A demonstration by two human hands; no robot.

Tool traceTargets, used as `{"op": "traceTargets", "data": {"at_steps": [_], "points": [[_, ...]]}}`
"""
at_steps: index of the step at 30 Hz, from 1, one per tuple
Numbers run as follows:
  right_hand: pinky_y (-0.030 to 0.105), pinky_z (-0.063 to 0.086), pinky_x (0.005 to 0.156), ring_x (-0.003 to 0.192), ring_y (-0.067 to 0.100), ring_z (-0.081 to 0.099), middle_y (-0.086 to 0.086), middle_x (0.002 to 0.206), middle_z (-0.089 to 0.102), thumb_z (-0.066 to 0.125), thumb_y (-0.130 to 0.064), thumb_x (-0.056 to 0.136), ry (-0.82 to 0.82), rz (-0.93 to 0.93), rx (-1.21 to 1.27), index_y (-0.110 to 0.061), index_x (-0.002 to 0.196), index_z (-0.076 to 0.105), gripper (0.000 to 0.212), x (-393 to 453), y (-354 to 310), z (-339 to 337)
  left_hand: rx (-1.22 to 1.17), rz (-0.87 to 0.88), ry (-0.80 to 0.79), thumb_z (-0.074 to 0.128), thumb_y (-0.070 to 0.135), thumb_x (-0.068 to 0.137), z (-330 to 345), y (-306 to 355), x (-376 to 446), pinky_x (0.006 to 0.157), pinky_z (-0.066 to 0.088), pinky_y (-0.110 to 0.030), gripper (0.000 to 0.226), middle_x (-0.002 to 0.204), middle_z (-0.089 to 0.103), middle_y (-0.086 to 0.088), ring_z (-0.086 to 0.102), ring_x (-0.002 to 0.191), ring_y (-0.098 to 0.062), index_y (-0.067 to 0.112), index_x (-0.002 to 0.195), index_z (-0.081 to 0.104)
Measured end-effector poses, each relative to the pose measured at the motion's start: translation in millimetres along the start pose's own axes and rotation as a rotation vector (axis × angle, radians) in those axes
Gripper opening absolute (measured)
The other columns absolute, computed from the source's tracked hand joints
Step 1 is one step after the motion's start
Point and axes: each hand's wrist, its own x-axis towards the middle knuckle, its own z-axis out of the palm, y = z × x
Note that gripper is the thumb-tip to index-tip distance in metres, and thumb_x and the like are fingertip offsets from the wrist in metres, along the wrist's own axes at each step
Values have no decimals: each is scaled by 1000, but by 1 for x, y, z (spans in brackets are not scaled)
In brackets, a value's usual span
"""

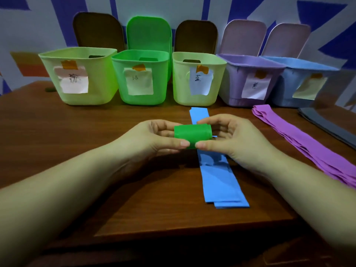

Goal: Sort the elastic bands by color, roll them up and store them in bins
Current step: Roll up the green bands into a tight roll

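head view: brown wooden counter, five labelled bins in a row at its far edge. left hand and right hand hold green rolled band between them above blue bands, fingers curled round its ends. purple bands lie flat to the right.

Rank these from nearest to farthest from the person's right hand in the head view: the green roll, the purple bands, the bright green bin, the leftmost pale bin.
1. green roll: held in the right hand, at centre.
2. purple bands: on the table, to its right.
3. bright green bin: back row, left of centre.
4. leftmost pale bin: far left of the row.
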Motion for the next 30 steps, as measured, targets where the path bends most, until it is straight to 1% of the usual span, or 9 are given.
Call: {"op": "traceTargets", "data": {"at_steps": [1,3,6,10,15,19,23,26,30], "points": [[15,53,77,84,4,67,1,96,69,78,2,58,4,2,-13,-17,93,63,42,1,-1,1,13,18,-1,70,3,54,-1,2,-2,68,57,-17,43,90,74,-7,71,75,-12,9,96,66],[19,54,82,88,9,68,4,99,69,79,-2,56,24,72,-27,-15,95,63,44,65,29,-35,-26,-42,24,70,2,53,-15,-1,81,68,57,-18,40,89,74,-7,71,74,-12,10,93,66],[19,54,81,90,11,67,7,102,69,77,3,60,-11,79,-36,-13,95,62,41,75,28,-40,22,1,9,70,4,52,-16,6,84,62,56,-17,41,84,74,-6,71,71,-11,8,92,65],[14,52,75,85,6,67,2,97,69,77,-11,51,-29,92,-38,-15,93,63,45,115,28,-55,-6,5,61,66,2,54,-21,20,122,57,53,-14,42,78,74,-5,70,65,-9,4,96,62],[14,53,77,86,7,67,2,94,70,78,-6,55,-42,148,-42,-13,96,64,43,148,8,-80,-125,-40,107,66,0,52,-18,45,153,60,56,-19,37,78,74,-7,70,65,-12,5,89,64],[15,53,78,85,6,67,1,93,69,77,-8,54,-38,169,-26,-12,94,63,42,170,-34,-96,-199,-34,139,65,-2,53,-11,91,158,55,54,-17,20,71,73,-7,69,61,-11,8,69,72],[22,55,82,87,9,67,1,91,71,76,-20,51,-81,141,-76,-15,94,64,45,201,-103,-114,-139,2,138,76,-4,56,-11,163,158,57,54,-17,23,72,73,-6,69,62,-10,10,74,70],[15,53,77,82,3,65,-1,90,69,78,-7,60,-105,99,-105,-13,94,64,37,225,-157,-126,-105,38,172,78,-1,56,-10,220,158,66,57,-21,21,74,73,-5,69,67,-12,11,71,71],[13,52,74,80,1,65,-2,89,68,77,0,67,-144,64,-146,-9,97,64,34,252,-218,-142,-44,90,194,69,8,55,-6,289,159,61,56,-18,26,71,72,-2,68,64,-9,10,81,64]]}}
